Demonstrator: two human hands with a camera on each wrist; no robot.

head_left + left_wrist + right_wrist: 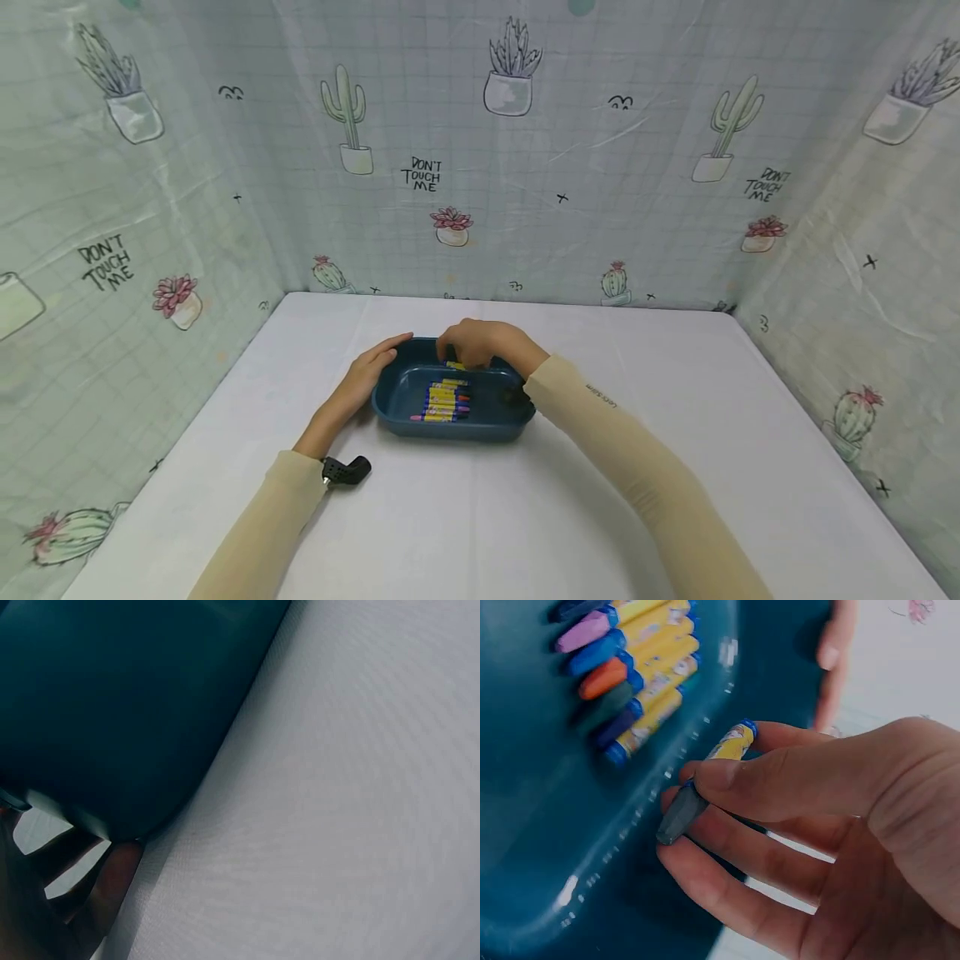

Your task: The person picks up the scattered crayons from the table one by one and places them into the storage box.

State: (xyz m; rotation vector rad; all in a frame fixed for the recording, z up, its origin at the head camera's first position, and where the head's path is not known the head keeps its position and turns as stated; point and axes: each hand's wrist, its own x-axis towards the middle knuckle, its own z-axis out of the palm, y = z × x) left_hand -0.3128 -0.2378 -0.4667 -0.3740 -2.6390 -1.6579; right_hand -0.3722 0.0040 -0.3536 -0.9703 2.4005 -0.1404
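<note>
A dark teal tray (457, 430) with a divider stands on the white table. My left hand (363, 375) rests against its left end, with mostly straight fingers touching the outer wall; in the left wrist view the thumb (116, 881) meets the tray's corner. Over the far compartment, my right hand (487, 343) pinches a dark grey crayon (681, 815) in a yellow wrapper between thumb and fingers. Several yellow-wrapped crayons (656, 656) lie side by side in the near compartment, with pink, blue, orange, green and dark tips.
A white cloth (465, 517) covers the table. Curtains (465, 150) printed with potted cacti enclose the back and both sides. A black strap-on device (347, 471) sits at the left wrist.
</note>
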